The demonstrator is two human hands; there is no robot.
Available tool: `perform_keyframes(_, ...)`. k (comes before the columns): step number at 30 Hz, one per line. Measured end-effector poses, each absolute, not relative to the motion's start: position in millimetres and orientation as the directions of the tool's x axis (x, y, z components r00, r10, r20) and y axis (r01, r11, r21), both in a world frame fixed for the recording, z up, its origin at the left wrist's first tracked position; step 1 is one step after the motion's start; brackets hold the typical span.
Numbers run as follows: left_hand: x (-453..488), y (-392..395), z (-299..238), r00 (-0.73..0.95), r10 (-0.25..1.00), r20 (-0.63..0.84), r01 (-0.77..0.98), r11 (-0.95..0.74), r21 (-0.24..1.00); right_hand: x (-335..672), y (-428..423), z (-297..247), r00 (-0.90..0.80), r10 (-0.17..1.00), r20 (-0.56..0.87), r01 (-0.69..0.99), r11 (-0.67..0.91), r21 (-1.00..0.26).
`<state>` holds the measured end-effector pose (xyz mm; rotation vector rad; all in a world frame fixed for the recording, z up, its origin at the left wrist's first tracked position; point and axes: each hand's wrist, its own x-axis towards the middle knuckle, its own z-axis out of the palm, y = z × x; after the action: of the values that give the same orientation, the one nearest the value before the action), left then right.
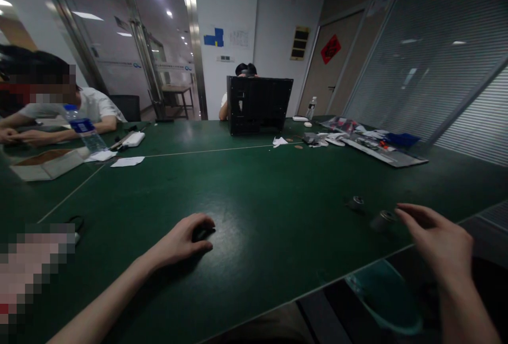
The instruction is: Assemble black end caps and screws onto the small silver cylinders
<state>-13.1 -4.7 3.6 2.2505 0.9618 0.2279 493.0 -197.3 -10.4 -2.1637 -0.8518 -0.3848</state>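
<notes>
Left hand (pixel 180 241) is lying on the dark green table mat (pixel 257 190), near centre, fingers and thumb curling round a small dark rounded object (pixel 203 233) and pinning it to the mat. It reads as a closed grasp, though the object is mostly hidden, so I'm not calling what it is. Right hand (pixel 440 243) is hovering at the near right edge with its fingers spread and empty, fingertips just beside a small grey metal cylinder (pixel 381 220) that is lying tilted on the mat; no contact is showing. A second small grey metal cylinder (pixel 356 202) is standing a bit farther and to the left, apart from the first. I'm reading the step as pre-grasp on the nearer cylinder, with the left hand parking its own part. Closing on it is calling for a short advance to the left and a thumb-to-finger pinch across the barrel, kept gentle since a tilted cylinder rolls and the table edge is close. A teal rounded object (pixel 381 296) is sitting below that edge, unclear what it is. Far centre, a black open-frame box (pixel 260 105) is standing with a person behind it. Far left, another person is leaning both arms on the table beside a clear plastic water bottle (pixel 85 129) and a shallow cardboard tray (pixel 47 164).
</notes>
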Motion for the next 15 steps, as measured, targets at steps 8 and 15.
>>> perform_keyframes(8,-13,-7,8,0.698,0.702,-0.142,0.604,-0.47,0.643,516,-188,-30,0.784,0.525,0.331,0.613,-0.572,-0.545)
perform_keyframes(15,-12,-7,7,0.707,0.694,-0.136,0.6,-0.486,0.635,519,-191,-33,0.763,0.479,0.434,0.646,-0.581,-0.495)
